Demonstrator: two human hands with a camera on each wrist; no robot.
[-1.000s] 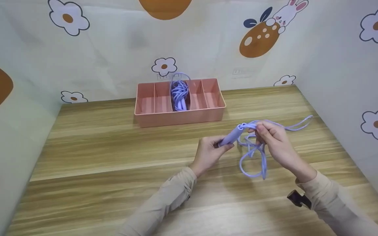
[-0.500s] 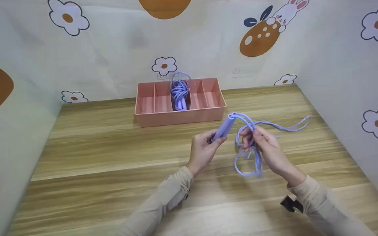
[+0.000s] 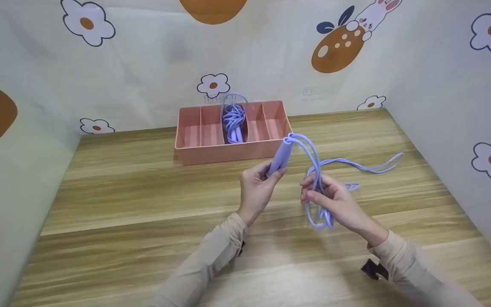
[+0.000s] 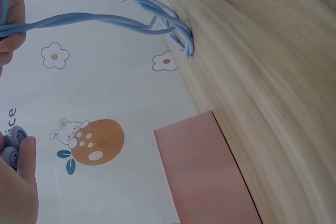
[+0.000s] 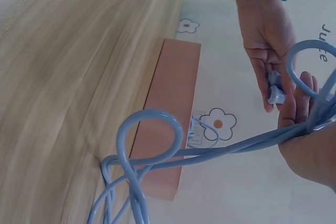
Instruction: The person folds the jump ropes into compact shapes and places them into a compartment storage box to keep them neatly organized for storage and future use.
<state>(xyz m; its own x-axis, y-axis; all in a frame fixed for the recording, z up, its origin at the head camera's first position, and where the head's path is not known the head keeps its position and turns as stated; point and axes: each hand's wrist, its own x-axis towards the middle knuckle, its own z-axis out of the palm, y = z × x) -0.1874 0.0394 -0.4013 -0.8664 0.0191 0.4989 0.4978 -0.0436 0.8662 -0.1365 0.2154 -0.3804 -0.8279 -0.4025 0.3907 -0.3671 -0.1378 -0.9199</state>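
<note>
L hand point(image 3: 256, 192) grips paired handles point(image 3: 280, 157); R hand point(image 3: 337, 202) holds cord point(image 3: 316, 167), part-gathered, over surface point(image 3: 143, 192). Done: one rope point(image 3: 233, 119) bundled in mid compt. of box point(image 3: 237, 154). Remaining, apparently: loose tail point(image 3: 372, 171).

The bench point(image 3: 134, 187) has a streaked wood-grain top, with a pale shine toward the near side. A pink box point(image 3: 232, 154) stands at its back (long side roughly along the rear edge). Right of that, part of the purple rope point(image 3: 369, 169) lies loosely bent.
</note>
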